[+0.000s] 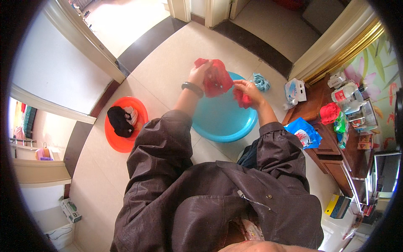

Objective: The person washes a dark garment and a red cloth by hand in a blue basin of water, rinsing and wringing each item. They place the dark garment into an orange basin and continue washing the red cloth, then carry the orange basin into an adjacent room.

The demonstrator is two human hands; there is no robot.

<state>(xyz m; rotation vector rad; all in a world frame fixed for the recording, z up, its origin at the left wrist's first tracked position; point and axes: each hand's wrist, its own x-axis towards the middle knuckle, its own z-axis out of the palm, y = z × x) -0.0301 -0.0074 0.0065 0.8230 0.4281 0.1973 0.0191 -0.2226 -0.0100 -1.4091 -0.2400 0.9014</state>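
Observation:
A wet-looking red cloth hangs bunched over the blue basin. My left hand, with a dark bangle at its wrist, is closed on the larger bunch. In my right hand a smaller red bunch droops below the fingers, which pinch near the first bunch. Whether the two bunches are one piece is hard to tell. Water appears to stand in the basin beneath them. Just beyond the basin's right rim a light blue cloth lies crumpled on the tiles.
An orange-red basin at the left holds a black cloth and a pale pink one. To the right stands a brown wooden cabinet crowded with bottles and packets. A blue plastic bag is beside it. Doorways open around the tiled floor.

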